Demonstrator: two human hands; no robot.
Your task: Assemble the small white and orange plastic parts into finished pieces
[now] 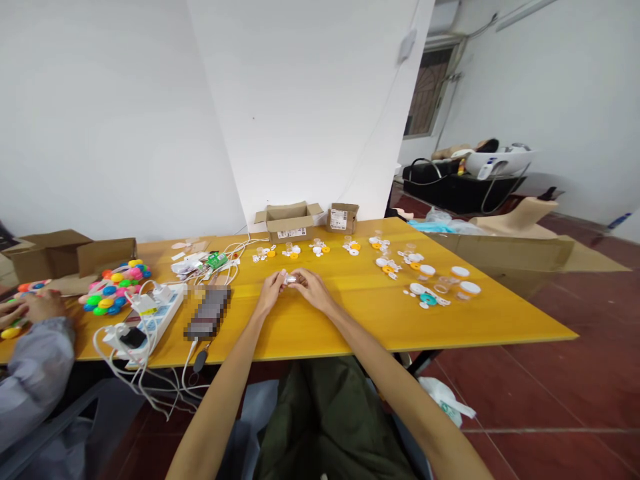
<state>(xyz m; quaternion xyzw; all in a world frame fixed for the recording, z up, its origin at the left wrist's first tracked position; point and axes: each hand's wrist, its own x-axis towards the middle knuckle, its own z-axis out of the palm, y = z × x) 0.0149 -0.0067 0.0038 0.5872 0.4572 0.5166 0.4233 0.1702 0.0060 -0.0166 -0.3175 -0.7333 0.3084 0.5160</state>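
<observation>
Both my hands are together over the middle of the yellow table (pixel 310 327). Between their fingertips is a small, shiny clear-and-white piece (pixel 290 280), too small to name exactly. My left hand (pixel 272 291) pinches it from one side, and the fingers of my right hand (pixel 310 288) close on it from the other. Beyond the hands lie small groups of parts: clear cups (pixel 289 247), orange rings (pixel 295 256) and white discs (pixel 318 251). Off to the right is a group with a teal ring (pixel 428 299), near several clear jars with white-and-orange lids (pixel 469 288).
An open cardboard box (pixel 293 230) and a smaller box (pixel 343 219) stand against the wall. On the left are a blurred-out phone (pixel 209 313), a power strip (pixel 157 323) with tangled cables, and colourful ball toys (pixel 107 297). Another person's hands (pixel 43 307) rest at the far left.
</observation>
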